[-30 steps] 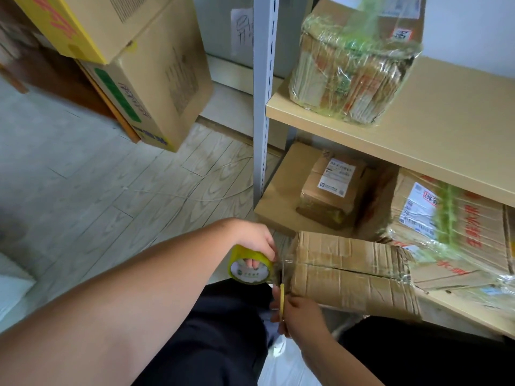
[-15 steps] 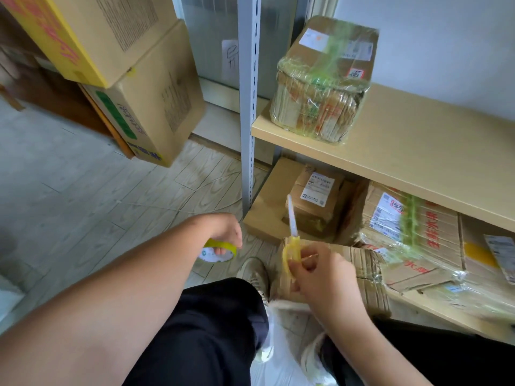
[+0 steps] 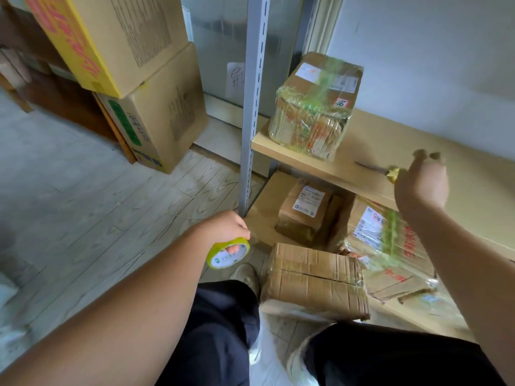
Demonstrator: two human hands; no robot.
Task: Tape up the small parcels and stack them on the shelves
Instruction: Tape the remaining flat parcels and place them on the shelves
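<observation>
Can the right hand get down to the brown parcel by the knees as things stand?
Probably, once freed: the right hand holds scissors over the shelf, and nothing covers the brown parcel below.

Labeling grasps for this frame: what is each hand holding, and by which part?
Left hand grips the tape roll, a finger through its core. Right hand holds the scissors at the yellow handle; exact grip blurred.

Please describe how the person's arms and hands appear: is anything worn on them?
Both forearms are bare up to the frame edge, with no sleeves visible. The left hand and the right hand wear no gloves; no watch, ring or bracelet shows. The right hand is motion-blurred.
</observation>
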